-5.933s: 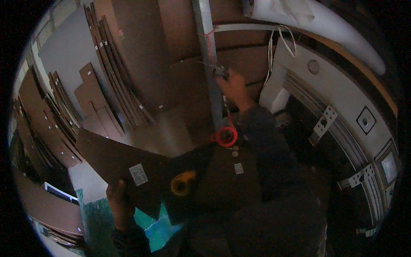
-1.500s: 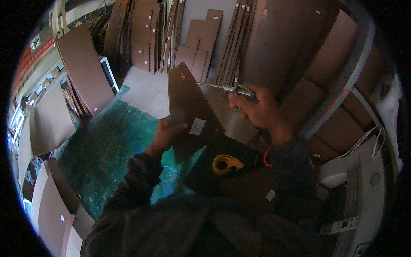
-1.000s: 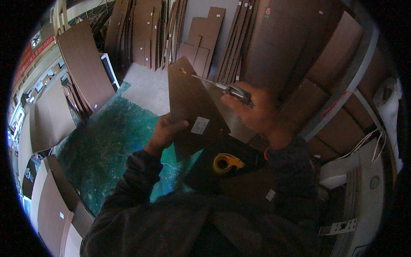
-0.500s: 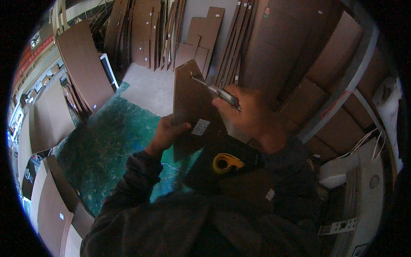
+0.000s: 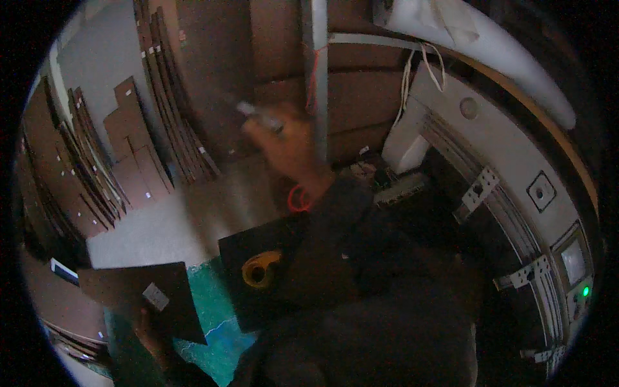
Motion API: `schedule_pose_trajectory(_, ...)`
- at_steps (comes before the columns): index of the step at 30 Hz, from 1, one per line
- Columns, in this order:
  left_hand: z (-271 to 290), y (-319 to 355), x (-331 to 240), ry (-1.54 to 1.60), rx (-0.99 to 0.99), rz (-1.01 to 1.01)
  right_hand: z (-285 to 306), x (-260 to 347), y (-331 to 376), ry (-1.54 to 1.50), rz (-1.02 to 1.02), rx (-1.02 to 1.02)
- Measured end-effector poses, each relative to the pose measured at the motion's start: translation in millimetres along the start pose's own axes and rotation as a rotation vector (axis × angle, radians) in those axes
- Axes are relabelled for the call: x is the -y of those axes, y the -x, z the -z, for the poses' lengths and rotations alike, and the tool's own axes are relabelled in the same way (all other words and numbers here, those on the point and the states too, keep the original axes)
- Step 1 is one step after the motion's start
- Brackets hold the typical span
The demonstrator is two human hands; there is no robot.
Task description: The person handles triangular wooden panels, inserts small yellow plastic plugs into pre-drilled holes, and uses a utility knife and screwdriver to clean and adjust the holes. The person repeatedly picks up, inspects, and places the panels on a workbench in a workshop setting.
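I see a dark brown cardboard panel [image 5: 145, 293] with a small white label low at the left, its long axis running roughly left to right. My left hand [image 5: 149, 332] pinches its lower edge from beneath, fingers closed on it. My right hand [image 5: 290, 145] is raised well apart, up and to the right of the panel, its grip closed round a slim metal tool [image 5: 258, 116], blurred, whose tip points up-left. The left hand is by far the nearer. A yellow tape dispenser [image 5: 260, 269] lies on a black board [image 5: 258, 284] over a green mat [image 5: 216, 322]. Brown cardboard sheets [image 5: 129, 155] lean against the wall.
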State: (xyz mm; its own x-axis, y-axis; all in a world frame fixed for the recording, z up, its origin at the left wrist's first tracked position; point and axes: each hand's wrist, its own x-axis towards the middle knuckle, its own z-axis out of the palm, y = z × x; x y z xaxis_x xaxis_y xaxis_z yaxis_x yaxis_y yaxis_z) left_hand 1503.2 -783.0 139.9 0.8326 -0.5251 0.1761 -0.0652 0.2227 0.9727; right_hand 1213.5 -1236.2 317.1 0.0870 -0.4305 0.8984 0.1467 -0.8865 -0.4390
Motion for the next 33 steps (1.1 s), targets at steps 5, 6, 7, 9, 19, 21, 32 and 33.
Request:
schedule_pose_trajectory(5,37.8,37.0,13.2,0.138,-0.132,0.104,70.7,-77.9,-46.1,-0.304,-0.241,-0.33)
schedule_pose_trajectory(6,40.7,39.8,15.4,0.116,-0.124,0.089,81.2,-89.6,-53.9,-0.384,-0.274,-0.38)
schedule_pose_trajectory(7,41.9,42.9,18.2,0.135,-0.14,0.1,89.3,-99.5,-60.5,-0.36,-0.232,-0.348)
schedule_pose_trajectory(9,41.8,47.4,23.1,0.18,-0.148,0.077,101.5,-114.2,-66.8,-0.294,-0.223,-0.312)
schedule_pose_trajectory(19,20.9,93.0,-6.0,0.335,0.051,-0.065,87.1,-158.9,-12.4,-0.109,-0.281,-0.102)
schedule_pose_trajectory(21,9.3,107.2,-13.3,0.306,0.137,-0.199,81.1,-160.3,-7.1,-0.089,-0.384,-0.124)
schedule_pose_trajectory(32,8.1,173.7,-52.6,0.418,-0.345,-0.062,55.8,-130.6,-11.6,0.22,-0.363,0.127)
schedule_pose_trajectory(33,11.5,183.3,-54.3,0.422,-0.431,-0.042,50.5,-128.4,-8.8,0.243,-0.361,0.145)
